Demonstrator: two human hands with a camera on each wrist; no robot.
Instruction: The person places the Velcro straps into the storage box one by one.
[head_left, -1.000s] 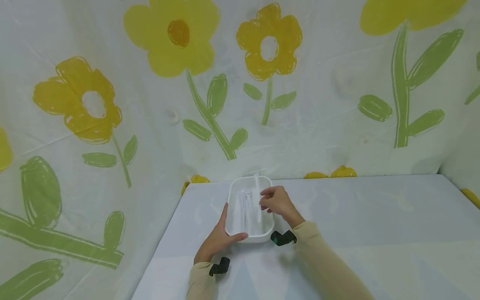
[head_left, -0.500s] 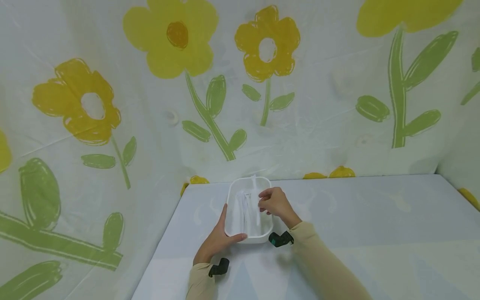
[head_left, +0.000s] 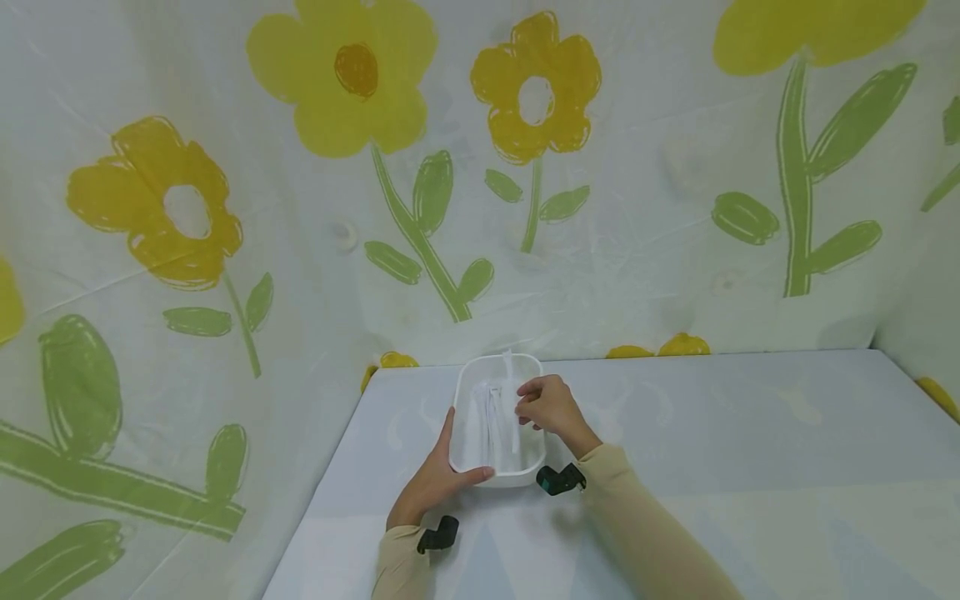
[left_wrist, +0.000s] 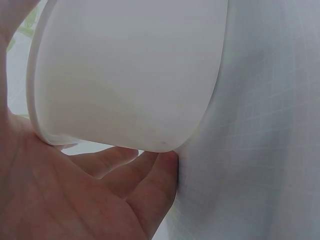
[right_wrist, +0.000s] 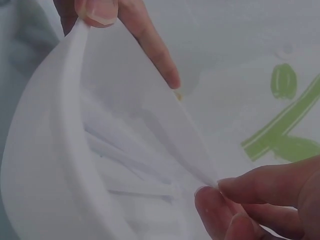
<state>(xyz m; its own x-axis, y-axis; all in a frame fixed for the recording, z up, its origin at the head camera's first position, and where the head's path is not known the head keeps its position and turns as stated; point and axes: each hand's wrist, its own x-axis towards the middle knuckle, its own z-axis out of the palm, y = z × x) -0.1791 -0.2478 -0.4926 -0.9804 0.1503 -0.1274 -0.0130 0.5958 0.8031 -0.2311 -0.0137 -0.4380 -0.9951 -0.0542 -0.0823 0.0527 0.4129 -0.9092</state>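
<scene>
A white rectangular container (head_left: 517, 478) with rounded corners sits toward the back of the table. My left hand (head_left: 435, 479) holds its near left corner, thumb on the front rim and fingers along the side wall; the left wrist view shows fingertips low against the wall (left_wrist: 130, 75). Over the container's right part, my right hand (head_left: 551, 404) pinches a long, thin white strip (head_left: 515, 437) between thumb and fingertips. That strip slants from inside the container past its far rim. Several similar slim white pieces (head_left: 491, 425) lie lengthwise inside. What kind they are is too blurred to tell.
The pale table (head_left: 712, 425) has its back edge just behind the container. Around it hangs a white sheet (head_left: 637, 283) printed with yellow flowers and green stems. Small black devices (head_left: 438, 535) are worn at both wrists.
The far end of the strip shifts slightly left, and the right hand with it. The left hand keeps its hold on the container, which stays in place.
</scene>
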